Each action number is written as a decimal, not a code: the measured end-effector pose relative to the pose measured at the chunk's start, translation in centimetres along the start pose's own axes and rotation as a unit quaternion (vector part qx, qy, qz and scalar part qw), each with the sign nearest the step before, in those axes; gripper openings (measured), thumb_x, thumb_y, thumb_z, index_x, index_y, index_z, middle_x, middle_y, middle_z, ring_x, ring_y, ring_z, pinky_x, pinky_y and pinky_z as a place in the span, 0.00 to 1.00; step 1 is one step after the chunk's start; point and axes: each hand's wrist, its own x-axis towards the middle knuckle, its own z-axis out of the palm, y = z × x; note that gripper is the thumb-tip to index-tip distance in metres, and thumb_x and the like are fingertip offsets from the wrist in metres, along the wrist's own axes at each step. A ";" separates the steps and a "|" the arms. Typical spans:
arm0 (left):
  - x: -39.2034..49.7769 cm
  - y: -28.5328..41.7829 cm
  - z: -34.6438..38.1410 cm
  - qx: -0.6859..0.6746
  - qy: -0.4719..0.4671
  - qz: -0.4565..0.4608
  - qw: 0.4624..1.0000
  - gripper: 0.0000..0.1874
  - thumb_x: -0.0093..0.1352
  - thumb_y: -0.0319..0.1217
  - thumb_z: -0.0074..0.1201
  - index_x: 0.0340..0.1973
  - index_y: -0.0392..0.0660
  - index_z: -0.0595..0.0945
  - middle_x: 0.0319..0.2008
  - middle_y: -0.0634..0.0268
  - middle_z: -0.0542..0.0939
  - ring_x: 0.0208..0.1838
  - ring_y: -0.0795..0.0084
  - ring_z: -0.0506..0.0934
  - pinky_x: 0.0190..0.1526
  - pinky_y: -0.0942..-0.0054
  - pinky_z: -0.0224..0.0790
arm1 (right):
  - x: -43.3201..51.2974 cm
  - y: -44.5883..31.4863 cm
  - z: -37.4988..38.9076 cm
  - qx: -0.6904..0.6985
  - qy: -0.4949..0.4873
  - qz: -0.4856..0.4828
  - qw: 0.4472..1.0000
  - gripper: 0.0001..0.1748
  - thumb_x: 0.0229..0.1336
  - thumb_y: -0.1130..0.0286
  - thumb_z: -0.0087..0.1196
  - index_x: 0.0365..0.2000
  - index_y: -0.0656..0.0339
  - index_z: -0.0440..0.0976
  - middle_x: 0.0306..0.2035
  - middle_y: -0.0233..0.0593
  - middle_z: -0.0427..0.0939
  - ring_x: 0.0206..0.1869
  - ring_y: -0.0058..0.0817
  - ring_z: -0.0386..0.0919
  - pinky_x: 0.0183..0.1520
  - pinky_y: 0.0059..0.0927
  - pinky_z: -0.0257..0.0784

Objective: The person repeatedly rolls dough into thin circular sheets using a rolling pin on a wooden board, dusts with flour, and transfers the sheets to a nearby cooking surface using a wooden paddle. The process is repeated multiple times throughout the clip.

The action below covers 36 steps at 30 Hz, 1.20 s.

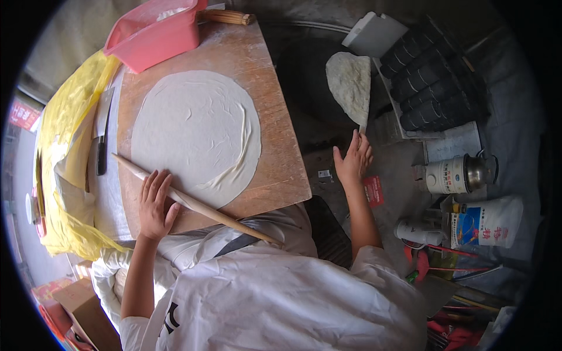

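A long tapered wooden rolling pin (pixel 215 214) lies slantwise over the near edge of a wooden board (pixel 279 145), its right end reaching over my lap. My left hand (pixel 154 202) is laid across the pin, fingers over it and thumb apart. Just beyond is a wide, thin, round dough sheet (pixel 184 127), wrinkled and creased along its right side. Off to the right, my right hand (pixel 354 160) has its fingers around the end of a thin flat stick (pixel 362 130). A folded flatbread (pixel 348 83) hangs along that stick above a dark round surface, likely a griddle.
A pink plastic tub (pixel 156 37) with white powder stands at the board's far left corner. Left of the board lie a cleaver (pixel 102 127) and yellow plastic sheeting (pixel 66 131). Dark cylindrical rolls (pixel 432 83), a metal-topped appliance (pixel 456 173) and a printed white sack (pixel 491 223) stand right.
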 end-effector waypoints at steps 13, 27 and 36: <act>0.0 -0.1 1.0 -0.003 0.017 -0.011 1.000 0.31 0.73 0.46 0.43 0.65 0.40 0.71 0.69 0.52 0.68 0.74 0.47 0.61 0.75 0.49 0.43 | 2.2 8.6 -1.1 0.638 -0.143 0.371 0.659 0.35 0.70 0.40 0.44 0.51 0.66 0.72 0.16 0.20 0.56 0.12 0.11 0.53 0.13 0.20 0.48; -1.9 -1.1 0.9 -0.007 0.080 -0.016 0.997 0.34 0.72 0.46 0.43 0.68 0.38 0.66 0.70 0.50 0.65 0.74 0.48 0.60 0.75 0.50 0.43 | 0.9 -8.8 13.4 0.473 -0.050 0.238 0.847 0.30 0.69 0.45 0.45 0.43 0.68 0.71 0.37 0.61 0.80 0.47 0.57 0.79 0.46 0.50 0.73; 9.7 -3.1 1.7 -0.012 -0.036 0.139 0.990 0.42 0.71 0.57 0.44 0.69 0.35 0.64 0.72 0.48 0.63 0.74 0.49 0.61 0.74 0.54 0.49 | -3.9 -10.5 -5.5 0.360 -0.054 -0.122 0.923 0.22 0.63 0.62 0.57 0.53 0.62 0.70 0.51 0.49 0.72 0.53 0.48 0.72 0.56 0.45 0.67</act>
